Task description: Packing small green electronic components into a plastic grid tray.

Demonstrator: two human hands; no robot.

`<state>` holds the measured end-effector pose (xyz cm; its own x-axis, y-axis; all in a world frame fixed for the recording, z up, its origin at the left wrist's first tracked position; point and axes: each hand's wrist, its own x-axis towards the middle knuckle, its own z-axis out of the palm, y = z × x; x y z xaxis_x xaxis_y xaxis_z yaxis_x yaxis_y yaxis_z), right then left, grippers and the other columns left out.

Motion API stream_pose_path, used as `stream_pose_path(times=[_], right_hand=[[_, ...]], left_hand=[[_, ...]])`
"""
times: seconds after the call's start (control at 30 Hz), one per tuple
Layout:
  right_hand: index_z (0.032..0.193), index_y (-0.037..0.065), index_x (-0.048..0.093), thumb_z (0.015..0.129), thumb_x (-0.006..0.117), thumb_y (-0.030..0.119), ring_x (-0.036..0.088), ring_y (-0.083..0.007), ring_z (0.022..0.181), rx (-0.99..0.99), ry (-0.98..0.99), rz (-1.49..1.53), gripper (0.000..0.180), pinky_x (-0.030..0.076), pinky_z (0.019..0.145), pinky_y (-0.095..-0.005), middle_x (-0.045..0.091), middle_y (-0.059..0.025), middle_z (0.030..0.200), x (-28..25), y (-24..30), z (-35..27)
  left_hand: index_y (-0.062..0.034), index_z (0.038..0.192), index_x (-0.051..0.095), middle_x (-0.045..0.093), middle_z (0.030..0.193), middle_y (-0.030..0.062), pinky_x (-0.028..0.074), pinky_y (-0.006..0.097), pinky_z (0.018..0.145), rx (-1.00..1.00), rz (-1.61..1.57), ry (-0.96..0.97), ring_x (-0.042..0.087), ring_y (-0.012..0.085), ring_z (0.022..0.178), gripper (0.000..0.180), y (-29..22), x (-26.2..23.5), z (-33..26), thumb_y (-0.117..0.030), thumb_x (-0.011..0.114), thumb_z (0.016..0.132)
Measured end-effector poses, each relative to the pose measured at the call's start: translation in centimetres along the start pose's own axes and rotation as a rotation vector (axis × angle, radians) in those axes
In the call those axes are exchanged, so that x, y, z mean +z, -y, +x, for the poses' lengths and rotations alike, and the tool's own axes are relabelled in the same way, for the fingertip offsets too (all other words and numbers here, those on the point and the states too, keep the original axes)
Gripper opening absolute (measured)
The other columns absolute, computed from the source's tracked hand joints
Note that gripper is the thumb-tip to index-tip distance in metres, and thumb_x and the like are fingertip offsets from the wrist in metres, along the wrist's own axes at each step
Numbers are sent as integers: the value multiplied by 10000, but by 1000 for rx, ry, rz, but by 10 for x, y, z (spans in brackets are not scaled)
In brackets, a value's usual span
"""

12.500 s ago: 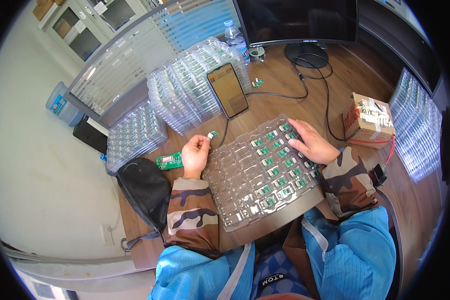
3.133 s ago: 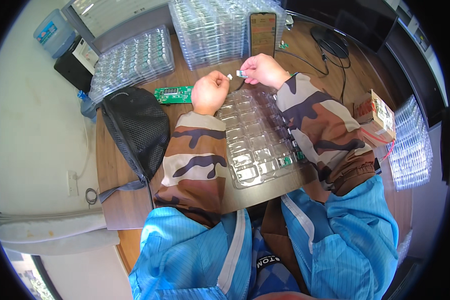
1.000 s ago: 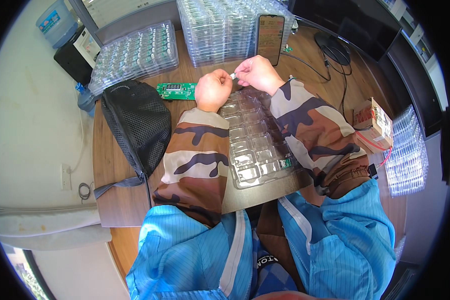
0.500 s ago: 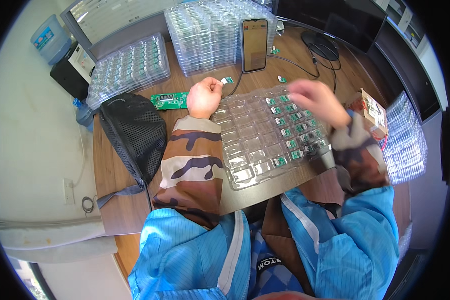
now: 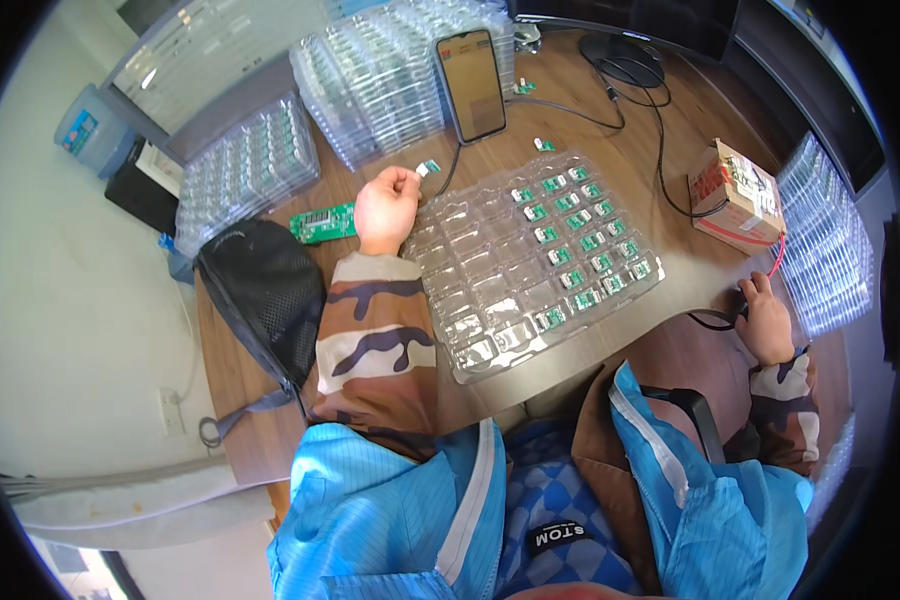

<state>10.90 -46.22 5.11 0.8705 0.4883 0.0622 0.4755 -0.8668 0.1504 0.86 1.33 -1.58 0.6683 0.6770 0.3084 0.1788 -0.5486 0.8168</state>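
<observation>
Desk front edge curved; a narrow strip of wood is left showing between it and the near rim of the clear plastic tray. Tray laid flat, slightly skewed, in front of the torso; small green boards seated in its right-hand columns, pockets on the left side unfilled.

Right hand placed well off the tray's right edge, by the desk's right wing, at a small black part — fingers bent over it, but whether it is gripped cannot be told. Red wires are seen just above that hand.

Black mesh pouch set left of the left sleeve, so side room there is tight. Left hand held at the tray's far left corner; thumb and index pinched together on a small board with white connector, raised just beyond the tray rim. Green display board lies close beside that hand, on its left.

Past the far rim, a loose board is set on bare wood. Wider gap left between the tray's right edge and the carton — crossed by a black cable. Farther back: propped phone, tall tray stack, monitor base.
</observation>
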Motion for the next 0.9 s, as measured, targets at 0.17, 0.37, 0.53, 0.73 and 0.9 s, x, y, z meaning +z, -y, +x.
stream_pose_path(times=[0.17,0.37,0.53,0.73,0.9], right_hand=[[981,22,474,583,577,10,525,-361,803,46,89,63,412,446,727,-398,453,-164,1028,5,4,9],[910,0,439,603,538,-5,517,-354,770,56,33,88,323,439,705,-413,464,-165,930,34,-15,19],[859,-10,438,671,470,-36,516,-352,784,127,-58,-1,192,437,697,-393,479,-178,882,46,-12,22],[841,-24,446,689,438,-33,524,-352,787,3,-106,-8,153,436,705,-388,484,-182,883,48,-19,21],[839,-24,456,666,458,-34,528,-343,801,31,-107,-13,173,437,711,-385,496,-176,861,44,-15,21]], left_hand=[[-78,788,625,615,609,43,435,273,524,40,7,-5,590,155,552,167,3,1,-4,-239,584,773],[-77,787,624,611,602,28,428,264,520,2,4,-4,576,135,538,166,-1,-5,-5,-238,590,771],[-10,803,604,589,608,19,426,207,528,5,23,33,529,63,544,161,-6,-4,-4,-169,576,805],[-20,802,606,583,609,9,421,201,527,-17,15,44,518,57,541,163,-5,-5,-3,-181,576,809],[-22,802,606,581,610,3,418,198,525,-10,2,44,512,51,540,164,-3,-4,-3,-183,578,809]])
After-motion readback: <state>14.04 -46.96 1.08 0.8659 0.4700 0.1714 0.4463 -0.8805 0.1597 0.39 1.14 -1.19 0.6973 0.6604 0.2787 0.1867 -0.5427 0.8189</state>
